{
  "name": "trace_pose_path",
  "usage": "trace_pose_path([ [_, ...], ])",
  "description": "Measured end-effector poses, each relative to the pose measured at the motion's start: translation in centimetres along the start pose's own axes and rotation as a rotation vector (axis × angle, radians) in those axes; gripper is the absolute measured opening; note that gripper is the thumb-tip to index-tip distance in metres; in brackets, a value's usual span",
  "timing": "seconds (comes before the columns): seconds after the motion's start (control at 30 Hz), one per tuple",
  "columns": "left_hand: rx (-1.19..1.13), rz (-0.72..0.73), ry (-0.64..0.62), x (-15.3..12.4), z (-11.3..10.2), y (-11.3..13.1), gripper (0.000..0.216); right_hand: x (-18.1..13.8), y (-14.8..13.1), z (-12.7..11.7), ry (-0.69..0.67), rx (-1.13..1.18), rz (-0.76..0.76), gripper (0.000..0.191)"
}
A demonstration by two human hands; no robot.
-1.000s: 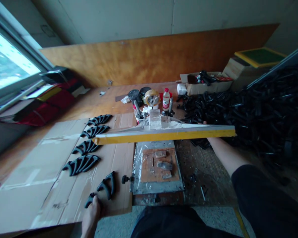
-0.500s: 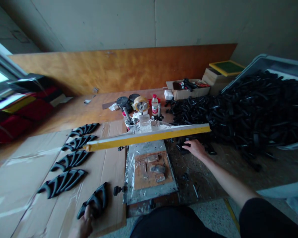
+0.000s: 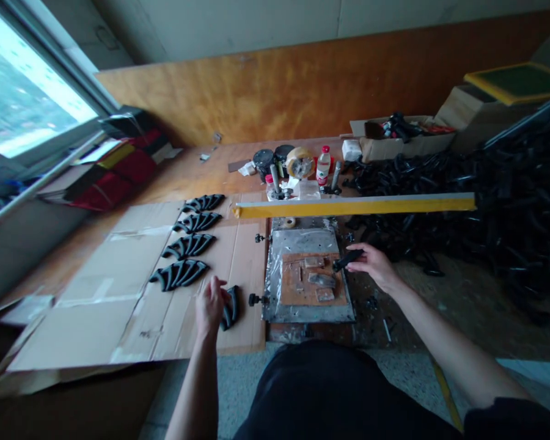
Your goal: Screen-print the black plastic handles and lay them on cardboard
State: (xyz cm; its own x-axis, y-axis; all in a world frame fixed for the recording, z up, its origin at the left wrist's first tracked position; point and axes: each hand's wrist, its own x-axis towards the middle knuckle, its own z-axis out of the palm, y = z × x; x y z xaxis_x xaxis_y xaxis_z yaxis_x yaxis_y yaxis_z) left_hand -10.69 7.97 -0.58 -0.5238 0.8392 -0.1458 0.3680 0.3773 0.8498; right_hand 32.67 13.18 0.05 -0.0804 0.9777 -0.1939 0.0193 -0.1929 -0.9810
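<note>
My right hand (image 3: 374, 266) grips a black curved plastic piece (image 3: 349, 259) by one end, over the right edge of the flat metal jig plate (image 3: 302, 239). On that plate lies a brown wooden board (image 3: 291, 287) with small blocks, one of them shaped (image 3: 321, 280). My left hand (image 3: 209, 305) is over the cardboard, fingers loosely bent and apart, beside a small group of similar black pieces (image 3: 230, 310). It partly hides them, and I see nothing held in it. Further back, several rows of nested black pieces (image 3: 179, 275) lie on the cardboard sheet (image 3: 114, 275).
A yellow-edged bar (image 3: 357, 206) spans above the jig's far end. A large heap of black pieces (image 3: 421, 201) covers the right side. Behind stand a bottle (image 3: 323, 166), a tape roll (image 3: 300, 163), dark tubs (image 3: 263, 163) and an open carton (image 3: 394, 146). Black knobs (image 3: 255, 299) project at the jig's left.
My right hand has brought a black piece from beside the heap to the jig's edge. My left hand has let go of the pieces on the cardboard and lifted slightly. The view has swung left.
</note>
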Motion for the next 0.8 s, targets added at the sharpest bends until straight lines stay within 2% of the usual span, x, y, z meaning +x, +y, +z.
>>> trace_pose_path([
  [0.1,-0.049,0.120,-0.065,-0.4,2.2,3.0,0.054,0.1,1.2,4.4,-0.075,-0.079,0.028,0.045],
  [0.2,-0.120,0.172,-0.143,-0.4,4.0,4.9,0.052,0.6,2.9,7.9,-0.031,-0.206,0.038,0.034],
  [0.27,-0.164,0.192,-0.186,-0.3,4.8,5.8,0.052,1.0,3.7,9.4,0.032,-0.225,0.076,0.032],
  [0.43,-0.195,0.207,-0.231,0.3,5.8,6.6,0.052,0.6,3.7,10.4,0.141,-0.118,0.291,0.041],
  [0.53,-0.210,0.212,-0.238,0.6,5.8,6.9,0.052,-0.8,3.3,9.6,0.128,-0.114,0.310,0.053],
  [0.6,-0.241,0.224,-0.240,0.8,5.7,7.6,0.051,-1.6,3.1,9.2,0.087,-0.226,0.213,0.056],
  [0.63,-0.263,0.237,-0.245,0.8,5.6,8.3,0.051,-1.9,3.0,9.1,0.056,-0.326,0.115,0.052],
  [0.73,-0.376,0.301,-0.258,0.6,5.9,11.7,0.051,-1.6,3.1,9.5,-0.128,-0.705,-0.325,0.039],
  [0.8,-0.486,0.359,-0.269,0.4,6.4,14.6,0.052,-0.7,3.5,10.2,-0.291,-0.934,-0.566,0.043],
])
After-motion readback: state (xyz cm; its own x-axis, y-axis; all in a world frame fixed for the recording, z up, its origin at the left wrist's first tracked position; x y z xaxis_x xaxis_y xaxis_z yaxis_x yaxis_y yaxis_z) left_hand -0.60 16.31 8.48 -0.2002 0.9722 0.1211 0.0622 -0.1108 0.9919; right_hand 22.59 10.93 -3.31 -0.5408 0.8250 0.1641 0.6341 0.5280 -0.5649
